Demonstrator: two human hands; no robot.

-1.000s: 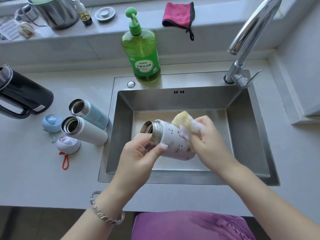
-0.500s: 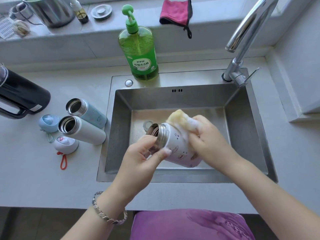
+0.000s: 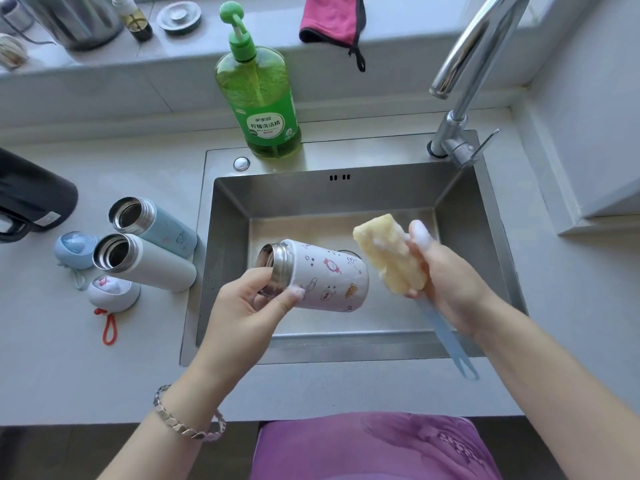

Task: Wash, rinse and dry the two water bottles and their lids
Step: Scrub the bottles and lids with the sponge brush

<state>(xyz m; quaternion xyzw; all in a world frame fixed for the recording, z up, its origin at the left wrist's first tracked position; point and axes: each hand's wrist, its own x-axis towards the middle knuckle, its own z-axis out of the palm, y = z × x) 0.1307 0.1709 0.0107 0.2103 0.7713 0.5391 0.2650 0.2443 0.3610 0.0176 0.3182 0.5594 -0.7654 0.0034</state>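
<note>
Over the steel sink point(image 3: 228, 237), my left hand point(image 3: 249, 306) grips a short white bottle with cartoon prints point(image 3: 329, 275) by its steel neck, lying sideways with the mouth to the left. My right hand point(image 3: 446, 275), foamy at the fingertips, holds a yellow sponge brush point(image 3: 391, 254) with a pale blue handle, apart from the bottle on its right. On the counter to the left lie a light blue bottle point(image 3: 159, 223) and a white bottle point(image 3: 152, 265), both lidless. A blue lid point(image 3: 74, 245) and a white lid with a red loop point(image 3: 112, 292) sit beside them.
A green dish soap pump bottle point(image 3: 263, 98) stands behind the sink. The chrome faucet point(image 3: 467, 81) rises at the back right. A dark kettle point(image 3: 31, 199) sits at the far left. On the ledge are a pink cloth point(image 3: 329, 19), a metal pot and small items.
My right hand has lifted the sponge brush off the printed bottle and moved it right. The bottle has turned so its printed side faces up.
</note>
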